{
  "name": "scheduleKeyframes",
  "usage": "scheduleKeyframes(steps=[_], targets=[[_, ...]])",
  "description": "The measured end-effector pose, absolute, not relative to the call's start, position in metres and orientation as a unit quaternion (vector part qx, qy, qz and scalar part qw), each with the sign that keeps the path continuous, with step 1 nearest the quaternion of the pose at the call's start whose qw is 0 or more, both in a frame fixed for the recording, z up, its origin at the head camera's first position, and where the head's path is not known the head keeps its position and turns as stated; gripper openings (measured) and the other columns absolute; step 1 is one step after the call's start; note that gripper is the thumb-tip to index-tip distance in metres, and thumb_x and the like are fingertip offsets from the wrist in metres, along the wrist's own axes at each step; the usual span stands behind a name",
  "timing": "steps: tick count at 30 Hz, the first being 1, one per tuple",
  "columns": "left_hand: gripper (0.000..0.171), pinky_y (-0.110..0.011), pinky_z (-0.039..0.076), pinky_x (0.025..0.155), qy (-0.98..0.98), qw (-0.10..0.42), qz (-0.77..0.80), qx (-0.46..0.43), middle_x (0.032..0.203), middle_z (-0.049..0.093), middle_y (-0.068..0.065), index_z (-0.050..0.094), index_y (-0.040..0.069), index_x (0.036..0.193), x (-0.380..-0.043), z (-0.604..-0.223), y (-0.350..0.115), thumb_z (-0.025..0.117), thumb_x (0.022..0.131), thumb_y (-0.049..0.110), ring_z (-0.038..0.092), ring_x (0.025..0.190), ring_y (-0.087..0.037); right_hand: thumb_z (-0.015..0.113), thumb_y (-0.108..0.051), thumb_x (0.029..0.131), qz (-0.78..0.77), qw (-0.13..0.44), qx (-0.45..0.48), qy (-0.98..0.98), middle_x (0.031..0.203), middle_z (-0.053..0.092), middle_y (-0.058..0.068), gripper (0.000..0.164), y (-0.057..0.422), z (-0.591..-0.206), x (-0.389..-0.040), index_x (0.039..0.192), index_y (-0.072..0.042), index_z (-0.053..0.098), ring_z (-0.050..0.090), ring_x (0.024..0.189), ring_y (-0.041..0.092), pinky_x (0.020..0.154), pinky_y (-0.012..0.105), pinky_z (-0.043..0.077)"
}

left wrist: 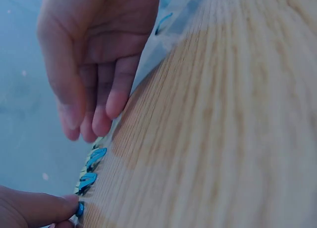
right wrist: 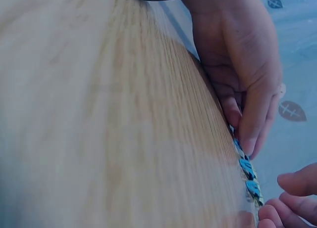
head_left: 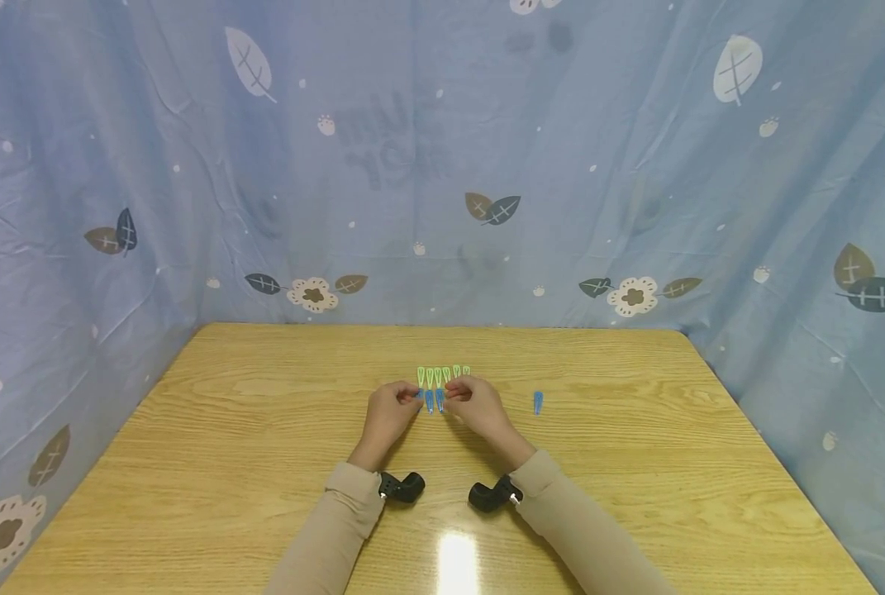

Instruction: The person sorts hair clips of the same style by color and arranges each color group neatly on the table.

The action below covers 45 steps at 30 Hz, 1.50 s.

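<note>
Side by side on the table lie several light green snap hair clips, with a short row of blue snap hair clips just in front. My left hand pinches the leftmost blue hair clip between thumb and fingers, low at the tabletop. At the right end of the row is my right hand, its fingers loosely bent and holding nothing in the left wrist view. In the head view it partly covers the green clips on that side. Farther right, a single blue hair clip lies apart.
The wooden table has a light reflection near its front edge. A blue patterned curtain hangs behind it and along both sides. Black wrist mounts sit at both beige sleeves.
</note>
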<state>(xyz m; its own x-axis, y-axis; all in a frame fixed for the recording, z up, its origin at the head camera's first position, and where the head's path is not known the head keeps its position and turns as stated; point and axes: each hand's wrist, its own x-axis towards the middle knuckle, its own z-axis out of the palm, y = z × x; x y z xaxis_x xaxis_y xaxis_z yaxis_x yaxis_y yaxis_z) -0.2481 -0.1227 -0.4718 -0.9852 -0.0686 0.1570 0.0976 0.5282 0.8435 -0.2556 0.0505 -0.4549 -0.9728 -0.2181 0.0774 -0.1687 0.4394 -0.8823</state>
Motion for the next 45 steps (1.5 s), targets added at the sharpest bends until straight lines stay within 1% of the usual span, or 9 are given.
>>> scheduleKeyframes(steps=[4, 10, 17, 21, 27, 30, 34, 40, 45], targets=[[0.015, -0.027, 0.049, 0.063, -0.871, 0.087, -0.483, -0.009, 0.079, 0.066, -0.008, 0.072, -0.001, 0.095, -0.248, -0.472, -0.123, 0.071, 0.081, 0.006, 0.059, 0.071, -0.015, 0.068, -0.002, 0.083, -0.536, 0.026, -0.113, 0.837, 0.1, 0.067, 0.014, 0.027, 0.058, -0.456, -0.253, 0.109, 0.003, 0.064, 0.065, 0.092, 0.026, 0.078, 0.033, 0.054], [0.015, -0.027, 0.049, 0.065, -0.873, 0.084, -0.481, -0.01, 0.08, 0.066, -0.007, 0.072, 0.0, 0.095, -0.248, -0.472, -0.123, 0.071, 0.082, 0.008, 0.058, 0.072, -0.015, 0.068, -0.003, 0.084, -0.545, 0.022, -0.101, 0.832, 0.105, 0.067, 0.012, 0.029, 0.073, -0.457, -0.252, 0.113, 0.001, 0.064, 0.065, 0.096, 0.025, 0.082, 0.034, 0.053], [0.016, -0.027, 0.05, 0.064, -0.877, 0.089, -0.473, -0.011, 0.079, 0.067, -0.007, 0.072, 0.0, 0.095, -0.248, -0.472, -0.124, 0.071, 0.082, 0.008, 0.059, 0.072, -0.015, 0.065, -0.005, 0.087, -0.552, 0.029, -0.108, 0.826, 0.115, 0.063, 0.021, 0.035, 0.098, -0.451, -0.248, 0.12, 0.005, 0.059, 0.061, 0.105, 0.032, 0.089, 0.038, 0.051], [0.016, -0.027, 0.05, 0.065, -0.876, 0.087, -0.474, -0.011, 0.08, 0.066, -0.007, 0.072, 0.0, 0.095, -0.248, -0.472, -0.124, 0.071, 0.081, 0.008, 0.059, 0.072, -0.016, 0.064, -0.006, 0.088, -0.563, 0.033, -0.098, 0.82, 0.12, 0.061, 0.021, 0.038, 0.113, -0.453, -0.248, 0.124, 0.004, 0.057, 0.059, 0.11, 0.034, 0.091, 0.039, 0.05], [0.016, -0.028, 0.05, 0.064, -0.874, 0.089, -0.477, -0.016, 0.08, 0.066, -0.008, 0.071, -0.001, 0.095, -0.246, -0.471, -0.123, 0.071, 0.081, 0.007, 0.059, 0.072, -0.016, 0.063, -0.008, 0.089, -0.561, 0.022, -0.087, 0.823, 0.124, 0.059, 0.023, 0.04, 0.134, -0.453, -0.246, 0.126, 0.006, 0.055, 0.057, 0.114, 0.035, 0.092, 0.036, 0.05], [0.016, -0.028, 0.05, 0.065, -0.873, 0.085, -0.48, -0.012, 0.08, 0.066, -0.008, 0.072, 0.0, 0.095, -0.247, -0.471, -0.123, 0.071, 0.081, 0.007, 0.059, 0.072, -0.016, 0.063, -0.008, 0.09, -0.564, 0.008, -0.079, 0.822, 0.125, 0.058, 0.024, 0.039, 0.145, -0.454, -0.246, 0.125, 0.006, 0.055, 0.057, 0.114, 0.036, 0.091, 0.032, 0.051], [0.016, -0.028, 0.049, 0.066, -0.873, 0.083, -0.481, -0.007, 0.08, 0.066, -0.007, 0.072, 0.001, 0.096, -0.248, -0.472, -0.123, 0.071, 0.082, 0.008, 0.058, 0.073, -0.015, 0.062, -0.012, 0.091, -0.562, -0.007, -0.051, 0.826, 0.126, 0.057, 0.022, 0.039, 0.159, -0.454, -0.246, 0.126, 0.004, 0.055, 0.056, 0.114, 0.033, 0.088, 0.027, 0.051], [0.015, -0.027, 0.049, 0.066, -0.872, 0.083, -0.482, -0.007, 0.08, 0.065, -0.007, 0.072, 0.001, 0.095, -0.249, -0.472, -0.122, 0.071, 0.082, 0.008, 0.058, 0.072, -0.015, 0.061, -0.011, 0.092, -0.564, -0.009, -0.018, 0.826, 0.129, 0.055, 0.021, 0.041, 0.175, -0.455, -0.244, 0.129, 0.002, 0.053, 0.054, 0.117, 0.033, 0.092, 0.029, 0.048], [0.015, -0.027, 0.049, 0.066, -0.872, 0.084, -0.482, -0.006, 0.08, 0.066, -0.007, 0.072, 0.0, 0.095, -0.249, -0.472, -0.122, 0.071, 0.082, 0.008, 0.058, 0.072, -0.015, 0.061, -0.012, 0.092, -0.556, -0.025, -0.001, 0.831, 0.129, 0.055, 0.023, 0.042, 0.18, -0.458, -0.244, 0.13, 0.004, 0.052, 0.054, 0.117, 0.034, 0.091, 0.027, 0.048]])
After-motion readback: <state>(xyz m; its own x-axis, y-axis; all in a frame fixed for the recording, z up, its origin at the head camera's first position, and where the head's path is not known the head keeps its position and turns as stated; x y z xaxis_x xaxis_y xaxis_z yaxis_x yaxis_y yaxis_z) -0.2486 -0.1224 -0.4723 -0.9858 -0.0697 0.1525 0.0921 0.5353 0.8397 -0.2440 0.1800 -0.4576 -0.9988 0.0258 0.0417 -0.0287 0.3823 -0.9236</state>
